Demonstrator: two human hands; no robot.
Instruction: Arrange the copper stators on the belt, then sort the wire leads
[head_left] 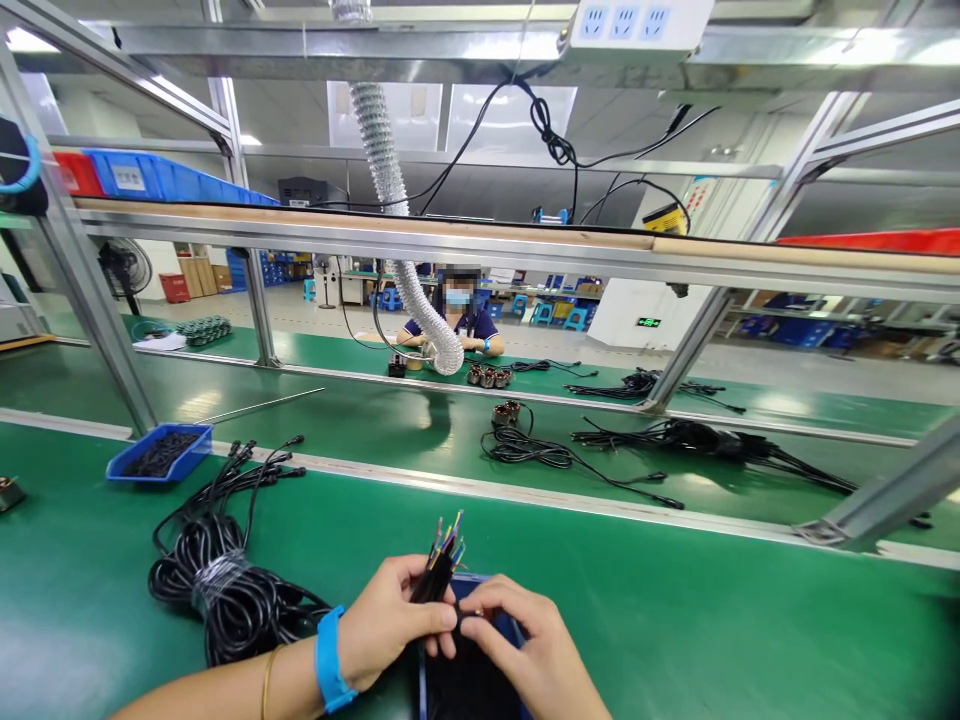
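My left hand (pixel 405 610), with a blue band at its wrist, is wrapped round a bundle of black cables (pixel 437 580) whose colored wire ends point upward. Close beside it, my right hand (pixel 517 630) is pinched at a small dark piece with a bit of colored wire; its exact shape is hard to make out. Both hands are over a blue bin (pixel 422 690) holding dark contents, partly hidden by the hands. To the left lies a tied coil of black cable (pixel 221 590) on the green bench (pixel 675 640).
A small blue tray (pixel 161 470) of black parts sits at the left. Beyond the metal rail lie copper coils (pixel 507 412) and black cables (pixel 712 440). Metal posts frame the bench. A flexible duct (pixel 412 290) hangs before a masked person (pixel 450 325) across the bench.
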